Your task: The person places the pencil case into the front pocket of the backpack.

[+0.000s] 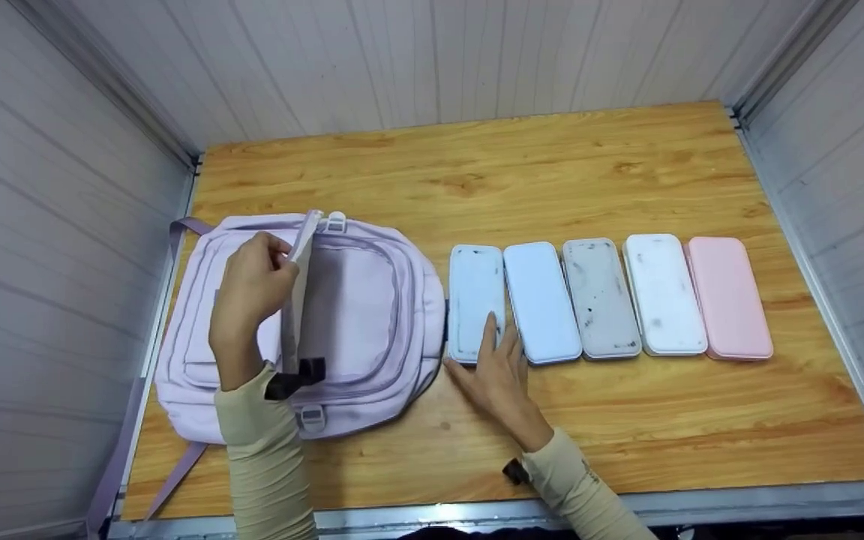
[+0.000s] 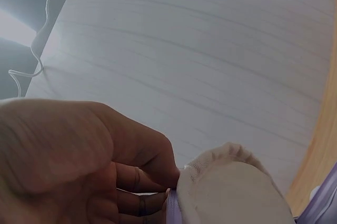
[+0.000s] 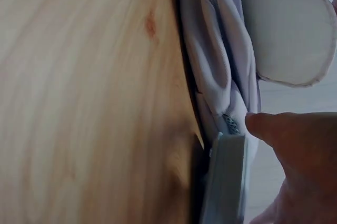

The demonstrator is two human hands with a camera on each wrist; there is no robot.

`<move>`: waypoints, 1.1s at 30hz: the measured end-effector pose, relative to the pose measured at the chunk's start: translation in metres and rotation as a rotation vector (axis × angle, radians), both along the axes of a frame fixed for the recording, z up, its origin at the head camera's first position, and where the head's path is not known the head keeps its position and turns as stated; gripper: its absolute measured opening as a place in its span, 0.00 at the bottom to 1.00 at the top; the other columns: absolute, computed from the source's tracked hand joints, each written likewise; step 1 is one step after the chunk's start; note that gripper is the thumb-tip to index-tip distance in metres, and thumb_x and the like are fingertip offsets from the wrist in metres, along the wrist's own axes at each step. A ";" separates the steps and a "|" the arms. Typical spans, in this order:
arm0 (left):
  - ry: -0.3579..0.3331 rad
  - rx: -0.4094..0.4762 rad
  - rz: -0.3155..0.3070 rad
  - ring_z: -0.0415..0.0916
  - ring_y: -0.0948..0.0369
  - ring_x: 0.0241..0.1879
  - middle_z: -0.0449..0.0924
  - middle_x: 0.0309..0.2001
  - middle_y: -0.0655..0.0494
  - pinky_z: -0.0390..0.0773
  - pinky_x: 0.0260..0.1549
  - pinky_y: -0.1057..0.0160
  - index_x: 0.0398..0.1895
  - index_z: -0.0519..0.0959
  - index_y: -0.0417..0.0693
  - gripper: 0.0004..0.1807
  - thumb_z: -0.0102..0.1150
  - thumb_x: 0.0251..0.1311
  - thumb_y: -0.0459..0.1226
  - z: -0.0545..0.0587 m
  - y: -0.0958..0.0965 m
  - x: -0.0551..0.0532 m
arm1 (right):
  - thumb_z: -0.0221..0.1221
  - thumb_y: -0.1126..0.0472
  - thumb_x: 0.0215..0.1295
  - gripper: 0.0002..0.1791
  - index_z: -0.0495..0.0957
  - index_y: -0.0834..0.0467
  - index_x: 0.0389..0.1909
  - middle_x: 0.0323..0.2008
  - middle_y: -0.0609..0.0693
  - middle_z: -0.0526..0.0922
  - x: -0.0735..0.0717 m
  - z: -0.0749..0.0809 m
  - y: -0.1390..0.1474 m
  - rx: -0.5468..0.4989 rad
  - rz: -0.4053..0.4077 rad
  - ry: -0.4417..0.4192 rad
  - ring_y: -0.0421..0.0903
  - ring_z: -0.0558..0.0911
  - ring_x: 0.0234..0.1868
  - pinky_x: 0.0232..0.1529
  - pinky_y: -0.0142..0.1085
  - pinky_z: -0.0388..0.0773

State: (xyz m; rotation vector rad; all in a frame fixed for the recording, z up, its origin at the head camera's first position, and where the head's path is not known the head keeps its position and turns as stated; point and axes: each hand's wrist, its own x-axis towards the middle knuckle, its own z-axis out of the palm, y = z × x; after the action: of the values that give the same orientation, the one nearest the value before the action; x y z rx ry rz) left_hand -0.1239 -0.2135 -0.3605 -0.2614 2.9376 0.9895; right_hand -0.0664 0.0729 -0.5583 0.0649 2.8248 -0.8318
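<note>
A pale lilac backpack point(image 1: 421, 300) lies on the left of the table with its front flap point(image 1: 299, 285) raised. My left hand point(image 1: 252, 281) pinches that flap by its edge; the left wrist view shows thumb and fingers at the rim of its cream lining point(image 2: 237, 192). At the near end of the leftmost light-blue case point(image 1: 475, 289), my right hand point(image 1: 498, 379) has its fingers extended over the lid and along the right side. Its thumb point(image 3: 268, 126) is by the case's near left corner, seen close in the right wrist view.
To the right stand a blue case point(image 1: 544, 300), a grey case point(image 1: 601, 300), a white case point(image 1: 664, 292) and a pink case point(image 1: 730, 296) in a row. Wood-grain table point(image 1: 477, 180) is enclosed by pale panel walls point(image 1: 432, 60). A backpack strap point(image 1: 177, 480) hangs toward the near left edge.
</note>
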 end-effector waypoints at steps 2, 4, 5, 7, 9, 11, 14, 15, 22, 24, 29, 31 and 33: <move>0.004 0.005 -0.002 0.68 0.53 0.34 0.71 0.34 0.46 0.67 0.31 0.60 0.45 0.74 0.31 0.15 0.45 0.56 0.30 0.001 0.001 0.000 | 0.58 0.30 0.54 0.59 0.41 0.59 0.75 0.71 0.72 0.44 0.000 -0.002 -0.002 0.028 -0.011 0.009 0.68 0.50 0.71 0.65 0.61 0.55; 0.005 0.010 -0.004 0.68 0.53 0.34 0.71 0.34 0.46 0.67 0.31 0.60 0.45 0.74 0.31 0.15 0.45 0.56 0.30 0.001 0.001 0.000 | 0.58 0.30 0.54 0.59 0.42 0.58 0.75 0.71 0.72 0.44 -0.001 -0.004 -0.003 0.039 -0.025 0.017 0.68 0.49 0.71 0.66 0.61 0.52; 0.006 0.012 -0.004 0.68 0.53 0.34 0.71 0.34 0.46 0.67 0.31 0.60 0.45 0.74 0.31 0.15 0.45 0.57 0.30 0.002 0.001 0.000 | 0.58 0.31 0.54 0.59 0.42 0.58 0.75 0.71 0.72 0.44 -0.001 -0.004 -0.003 0.039 -0.031 0.022 0.68 0.49 0.71 0.66 0.61 0.52; 0.007 0.013 -0.004 0.68 0.53 0.34 0.71 0.34 0.46 0.67 0.32 0.60 0.45 0.73 0.31 0.15 0.45 0.56 0.30 0.002 0.001 0.000 | 0.59 0.32 0.54 0.58 0.42 0.57 0.75 0.70 0.72 0.45 -0.002 -0.006 -0.003 0.023 -0.041 0.031 0.68 0.50 0.71 0.66 0.61 0.53; 0.013 0.014 -0.002 0.69 0.53 0.34 0.71 0.35 0.46 0.67 0.32 0.60 0.45 0.74 0.32 0.15 0.45 0.56 0.30 0.002 0.001 0.000 | 0.60 0.34 0.54 0.57 0.43 0.57 0.75 0.70 0.72 0.45 -0.002 -0.007 -0.002 -0.003 -0.053 0.045 0.68 0.50 0.70 0.65 0.60 0.55; 0.020 0.013 -0.001 0.69 0.52 0.35 0.71 0.35 0.46 0.67 0.32 0.59 0.45 0.74 0.32 0.15 0.45 0.56 0.30 0.002 0.001 0.000 | 0.62 0.35 0.54 0.56 0.45 0.57 0.75 0.70 0.72 0.46 -0.002 -0.007 -0.002 -0.028 -0.065 0.059 0.68 0.51 0.70 0.64 0.60 0.59; 0.026 0.014 0.000 0.69 0.52 0.35 0.72 0.35 0.46 0.67 0.33 0.59 0.44 0.74 0.32 0.15 0.45 0.56 0.30 0.001 0.001 0.000 | 0.64 0.37 0.52 0.55 0.48 0.56 0.74 0.70 0.72 0.49 0.000 -0.007 0.000 -0.065 -0.077 0.101 0.68 0.54 0.69 0.61 0.60 0.63; 0.027 0.015 -0.001 0.69 0.52 0.35 0.72 0.35 0.45 0.67 0.34 0.59 0.44 0.74 0.31 0.15 0.45 0.56 0.30 0.001 0.000 0.000 | 0.64 0.38 0.52 0.55 0.49 0.56 0.74 0.69 0.71 0.50 0.000 -0.007 0.001 -0.074 -0.078 0.120 0.67 0.55 0.69 0.60 0.60 0.64; 0.033 0.016 -0.001 0.69 0.51 0.37 0.72 0.35 0.44 0.67 0.36 0.58 0.44 0.75 0.32 0.15 0.45 0.55 0.30 0.002 0.000 0.001 | 0.69 0.43 0.48 0.51 0.60 0.61 0.70 0.66 0.69 0.59 0.003 -0.008 0.008 -0.160 -0.068 0.333 0.64 0.61 0.65 0.59 0.56 0.67; 0.031 0.014 -0.001 0.70 0.51 0.37 0.72 0.35 0.44 0.67 0.36 0.58 0.44 0.75 0.32 0.15 0.45 0.55 0.29 0.002 0.000 0.001 | 0.70 0.45 0.47 0.50 0.61 0.63 0.68 0.66 0.69 0.60 0.003 -0.009 0.011 -0.200 -0.067 0.386 0.63 0.62 0.64 0.60 0.55 0.65; 0.032 0.012 -0.004 0.70 0.51 0.37 0.72 0.35 0.44 0.67 0.37 0.57 0.44 0.75 0.32 0.15 0.45 0.55 0.29 0.002 0.000 0.002 | 0.71 0.49 0.47 0.47 0.64 0.65 0.66 0.66 0.68 0.60 0.001 -0.011 0.017 -0.293 -0.071 0.448 0.62 0.62 0.64 0.62 0.54 0.62; 0.031 0.014 -0.009 0.70 0.51 0.37 0.72 0.35 0.44 0.67 0.36 0.57 0.44 0.74 0.32 0.15 0.45 0.55 0.29 0.001 0.000 0.002 | 0.72 0.49 0.46 0.47 0.65 0.65 0.66 0.65 0.68 0.61 0.001 -0.011 0.020 -0.316 -0.074 0.455 0.62 0.63 0.64 0.62 0.54 0.62; 0.029 0.014 -0.012 0.69 0.51 0.36 0.72 0.35 0.44 0.68 0.35 0.57 0.44 0.74 0.32 0.15 0.45 0.55 0.29 0.001 -0.001 0.001 | 0.72 0.50 0.46 0.46 0.66 0.65 0.66 0.65 0.67 0.61 0.000 -0.011 0.022 -0.338 -0.077 0.458 0.62 0.63 0.65 0.62 0.54 0.62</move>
State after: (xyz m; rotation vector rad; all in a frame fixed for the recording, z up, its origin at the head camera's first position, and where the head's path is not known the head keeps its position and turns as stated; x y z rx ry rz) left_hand -0.1225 -0.2140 -0.3599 -0.2301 2.9533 1.0200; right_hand -0.0668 0.0953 -0.5692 -0.0769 3.0500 -1.4996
